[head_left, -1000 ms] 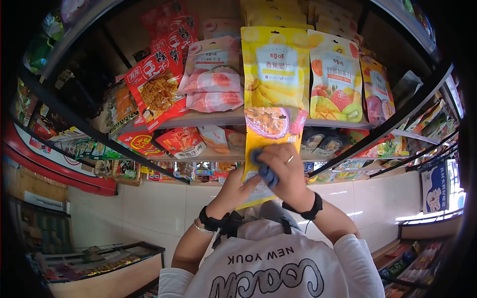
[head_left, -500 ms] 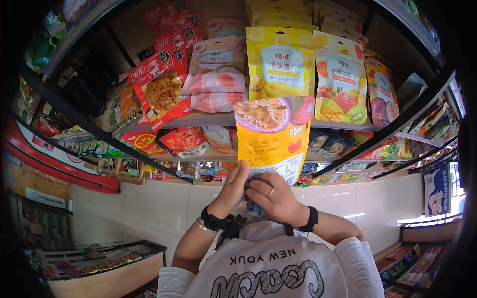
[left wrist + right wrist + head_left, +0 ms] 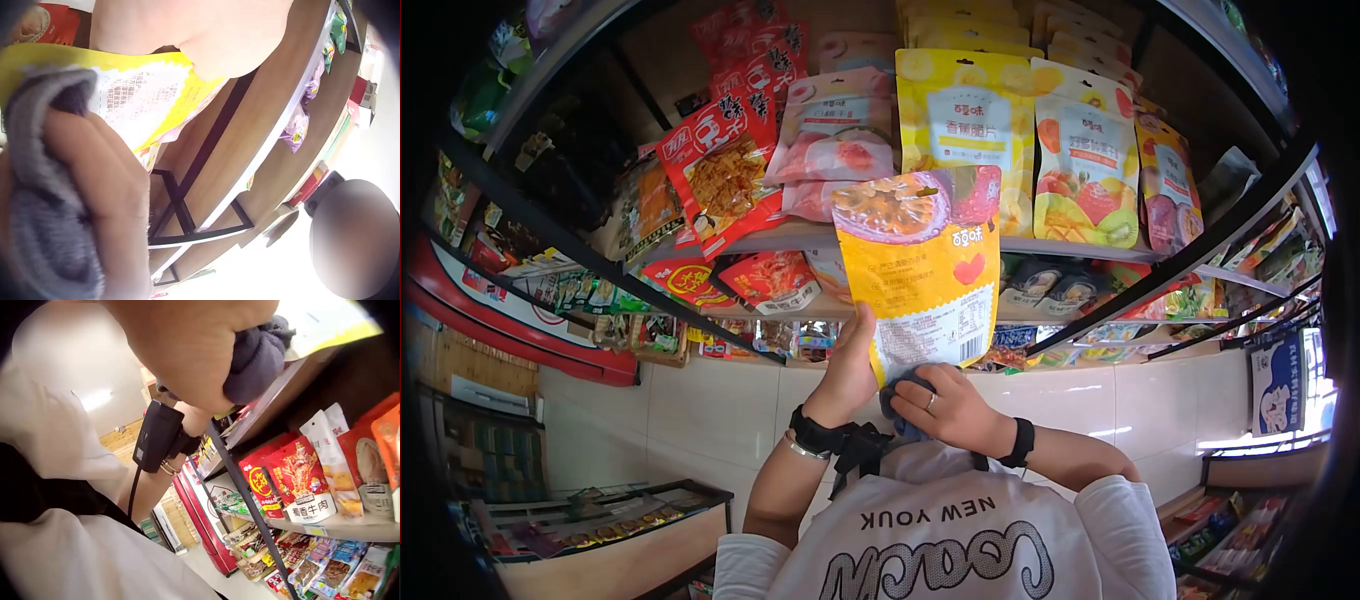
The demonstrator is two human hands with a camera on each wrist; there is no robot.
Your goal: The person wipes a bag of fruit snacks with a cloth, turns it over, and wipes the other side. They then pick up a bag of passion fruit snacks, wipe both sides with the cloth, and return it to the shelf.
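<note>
A yellow pouch of dried fruit [image 3: 925, 270], with a cut passion fruit pictured on it, is held upright in front of the shelf, its printed back toward me. My left hand [image 3: 847, 375] grips its lower left edge, the thumb lying along the near side. In my right hand [image 3: 965, 412] is a bunched blue-grey cloth [image 3: 892, 402], held at the pouch's bottom edge. The left wrist view shows the cloth [image 3: 53, 244] wrapped over the right fingers, close against the white label of the pouch [image 3: 125, 94]. In the right wrist view the cloth [image 3: 259, 365] bulges from under the palm.
Behind the pouch, the shelf carries a yellow banana chip bag [image 3: 965, 110], a mixed fruit bag [image 3: 1085, 160], pink bags [image 3: 835, 140] and red snack bags [image 3: 725, 175]. A black shelf post [image 3: 550, 240] slants at the left. More packets fill the lower shelf [image 3: 362, 531].
The pouch has come up and left, showing more of its back. My right hand and the cloth have moved down from its middle to its bottom edge. My left hand keeps its grip.
</note>
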